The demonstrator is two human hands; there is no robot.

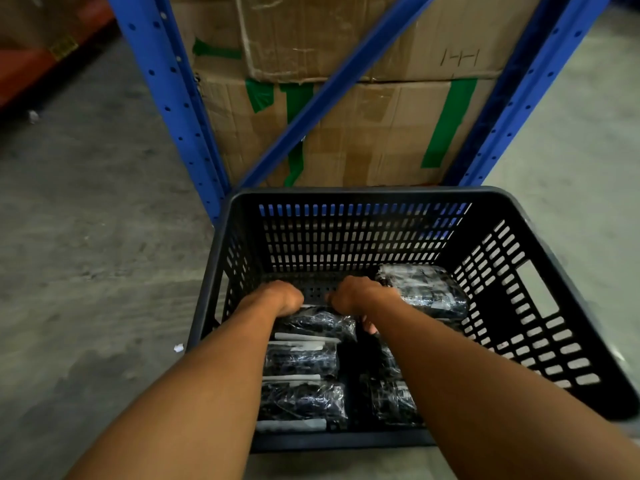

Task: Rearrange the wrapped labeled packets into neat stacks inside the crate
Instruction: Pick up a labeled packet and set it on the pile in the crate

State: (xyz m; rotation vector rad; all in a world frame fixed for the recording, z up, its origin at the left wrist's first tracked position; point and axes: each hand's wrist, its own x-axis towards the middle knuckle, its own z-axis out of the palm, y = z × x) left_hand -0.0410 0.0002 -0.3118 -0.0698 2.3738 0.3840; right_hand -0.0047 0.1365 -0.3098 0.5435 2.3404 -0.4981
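A dark slotted plastic crate point(519, 306) sits on a grey concrete floor point(86, 237), its far wall close against a blue perforated steel rack point(166, 98) holding taped brown cardboard cartons point(363, 133). Inside the crate, clear-wrapped black packets with white labels point(301, 358) lie in a row along its left side, more along its right, and one packet point(426, 289) lies near the far right corner. The left hand point(280, 296) and right hand point(360, 294) reach down beside each other, both curled closed over the far edge of the row's farthest packet point(318, 323). Both forearms hide part of the packets.
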